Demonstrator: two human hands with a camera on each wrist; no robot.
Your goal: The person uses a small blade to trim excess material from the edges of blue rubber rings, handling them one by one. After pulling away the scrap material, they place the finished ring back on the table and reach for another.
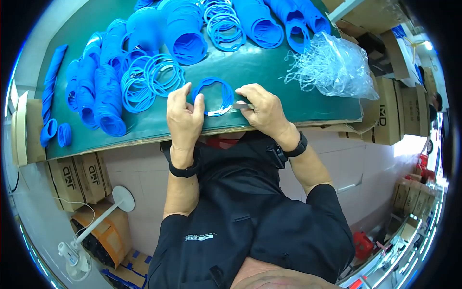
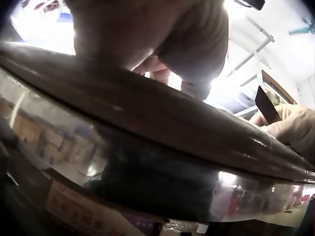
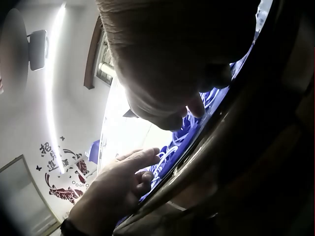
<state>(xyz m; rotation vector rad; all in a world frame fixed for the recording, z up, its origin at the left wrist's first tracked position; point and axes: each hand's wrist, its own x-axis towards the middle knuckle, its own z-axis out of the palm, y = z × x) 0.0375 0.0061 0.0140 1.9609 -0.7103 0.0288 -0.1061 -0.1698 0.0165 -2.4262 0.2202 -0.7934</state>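
Note:
On the green table a ring of blue cord (image 1: pixel 224 91) lies between my two hands, with a white section along its near edge. My left hand (image 1: pixel 185 118) rests at its left side, thumb and forefinger apart at the cord. The right wrist view shows that hand's (image 3: pixel 110 191) fingers loosely bent. Just right of the ring, my right hand (image 1: pixel 264 110) pinches a thin, flat knife blade (image 1: pixel 244 106) between thumb and fingers. Its slanted, dark end (image 2: pixel 266 104) points up in the left wrist view.
Loose blue rings (image 1: pixel 149 79) lie left of the hands. Several thick blue coils (image 1: pixel 187 38) line the table's back. A clear plastic bag (image 1: pixel 337 67) of thin strands sits at right. The table's front edge (image 1: pixel 144 139) runs close by my wrists; cartons (image 1: pixel 385 108) stand to the right.

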